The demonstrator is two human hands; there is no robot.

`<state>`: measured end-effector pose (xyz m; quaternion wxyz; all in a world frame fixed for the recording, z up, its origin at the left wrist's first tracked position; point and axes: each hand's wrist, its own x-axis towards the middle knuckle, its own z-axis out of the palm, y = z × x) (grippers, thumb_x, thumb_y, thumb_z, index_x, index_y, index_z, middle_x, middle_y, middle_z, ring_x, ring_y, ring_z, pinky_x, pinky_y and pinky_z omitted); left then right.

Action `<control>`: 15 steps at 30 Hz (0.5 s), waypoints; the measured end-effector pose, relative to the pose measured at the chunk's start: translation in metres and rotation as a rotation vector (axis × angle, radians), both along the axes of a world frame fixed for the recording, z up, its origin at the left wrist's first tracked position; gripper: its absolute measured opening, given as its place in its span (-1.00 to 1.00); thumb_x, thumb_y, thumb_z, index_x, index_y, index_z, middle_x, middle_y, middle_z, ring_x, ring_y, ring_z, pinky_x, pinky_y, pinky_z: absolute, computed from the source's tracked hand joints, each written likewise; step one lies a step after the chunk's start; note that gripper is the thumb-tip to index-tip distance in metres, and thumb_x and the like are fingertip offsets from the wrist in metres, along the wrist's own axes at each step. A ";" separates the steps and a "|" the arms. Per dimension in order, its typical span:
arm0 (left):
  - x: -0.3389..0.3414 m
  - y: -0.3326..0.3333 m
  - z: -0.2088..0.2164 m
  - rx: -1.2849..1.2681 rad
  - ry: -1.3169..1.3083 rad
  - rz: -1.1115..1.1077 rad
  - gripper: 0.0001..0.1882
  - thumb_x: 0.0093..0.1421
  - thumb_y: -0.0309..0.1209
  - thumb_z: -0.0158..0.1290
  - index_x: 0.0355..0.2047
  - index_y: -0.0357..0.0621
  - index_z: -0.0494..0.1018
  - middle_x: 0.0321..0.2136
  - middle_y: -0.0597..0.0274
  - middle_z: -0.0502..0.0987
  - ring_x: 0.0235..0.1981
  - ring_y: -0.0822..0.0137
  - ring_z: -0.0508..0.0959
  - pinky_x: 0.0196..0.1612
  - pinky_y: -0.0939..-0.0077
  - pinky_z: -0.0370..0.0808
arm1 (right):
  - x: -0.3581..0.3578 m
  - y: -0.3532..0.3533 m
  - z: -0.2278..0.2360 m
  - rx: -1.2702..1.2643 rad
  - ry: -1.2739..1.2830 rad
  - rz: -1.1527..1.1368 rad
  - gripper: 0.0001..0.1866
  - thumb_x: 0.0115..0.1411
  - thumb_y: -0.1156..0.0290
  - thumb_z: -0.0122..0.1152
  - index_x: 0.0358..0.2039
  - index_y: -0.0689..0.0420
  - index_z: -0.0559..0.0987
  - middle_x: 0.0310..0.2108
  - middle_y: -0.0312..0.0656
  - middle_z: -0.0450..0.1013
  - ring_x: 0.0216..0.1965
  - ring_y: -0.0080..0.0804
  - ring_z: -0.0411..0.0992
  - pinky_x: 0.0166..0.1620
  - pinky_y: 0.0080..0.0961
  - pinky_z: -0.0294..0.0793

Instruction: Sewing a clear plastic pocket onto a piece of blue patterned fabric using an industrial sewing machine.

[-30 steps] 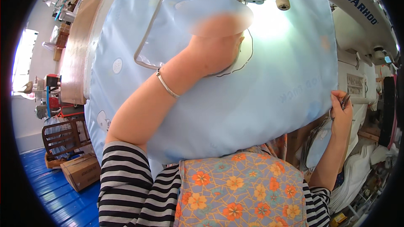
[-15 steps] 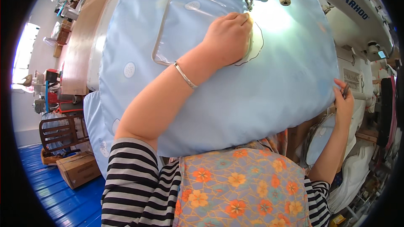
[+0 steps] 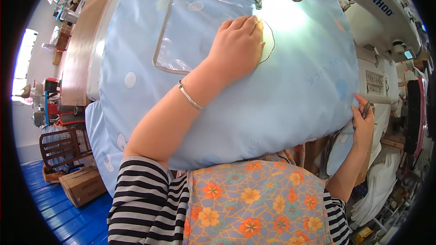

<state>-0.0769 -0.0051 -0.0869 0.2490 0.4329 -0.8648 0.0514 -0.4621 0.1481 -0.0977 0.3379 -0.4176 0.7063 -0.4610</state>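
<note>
Light blue padded fabric (image 3: 218, 122) lies spread under a sewing machine, its presser foot (image 3: 258, 3) down near the far middle. My left hand (image 3: 238, 47) bears on the fabric just in front of the foot, fingers bent together and their tips mostly hidden. Beside it curves a pale rounded piece with a dark outline (image 3: 269, 41). To its left lies a clear plastic window with grey edging (image 3: 159, 50). At the fabric's right edge, my right hand (image 3: 364, 120) has its fingers closed around a small dark metal tool (image 3: 366, 110), partly hidden, possibly thread snips.
The machine's white head (image 3: 363, 0) overhangs the far right, and its lamp lights the fabric. A wooden tabletop (image 3: 84, 50) runs along the left. A cardboard box (image 3: 84, 185) and a wooden chair (image 3: 61, 147) stand on the blue floor (image 3: 50, 213). White cloth (image 3: 377, 195) hangs at lower right.
The whole view has shifted, so machine and fabric appear farther left. My left hand has drawn slightly back from the presser foot. Printed marks now show on the fabric's right part.
</note>
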 end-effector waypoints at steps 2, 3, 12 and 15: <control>0.001 -0.002 0.001 -0.003 0.032 -0.010 -0.59 0.24 -0.37 0.09 0.06 -0.31 0.47 0.10 -0.01 0.49 0.16 0.09 0.44 0.21 0.19 0.37 | 0.000 -0.002 0.001 -0.002 0.038 0.004 -0.62 0.17 0.56 0.26 0.03 0.12 0.62 -0.48 -0.54 0.22 -0.53 -0.78 0.07 -0.48 -0.76 0.01; 0.001 -0.003 0.001 0.001 0.047 -0.013 -0.59 0.24 -0.39 0.09 0.06 -0.31 0.47 0.10 -0.01 0.49 0.16 0.08 0.45 0.21 0.19 0.37 | 0.000 -0.003 0.001 0.031 0.045 -0.034 -0.62 0.17 0.56 0.26 0.03 0.12 0.62 -0.47 -0.53 0.24 -0.53 -0.77 0.08 -0.47 -0.76 0.02; 0.014 -0.022 -0.001 0.030 0.062 -0.092 -0.65 0.21 -0.41 0.05 -0.01 -0.28 0.51 0.05 0.02 0.52 0.18 0.10 0.43 0.24 0.10 0.34 | 0.000 -0.018 -0.004 -0.040 0.234 -0.111 -0.69 0.23 0.47 0.24 -0.01 0.16 0.61 -0.30 -0.42 0.39 -0.45 -0.72 0.17 -0.35 -0.72 0.17; 0.018 -0.023 0.001 0.067 0.008 -0.089 -0.64 0.29 -0.42 0.01 0.08 -0.25 0.45 0.13 0.03 0.45 0.21 0.07 0.40 0.29 0.15 0.30 | 0.004 -0.011 -0.020 -0.248 0.124 -0.155 -0.63 0.25 0.46 0.22 0.08 0.17 0.54 -0.25 -0.39 0.44 -0.39 -0.70 0.26 -0.31 -0.71 0.23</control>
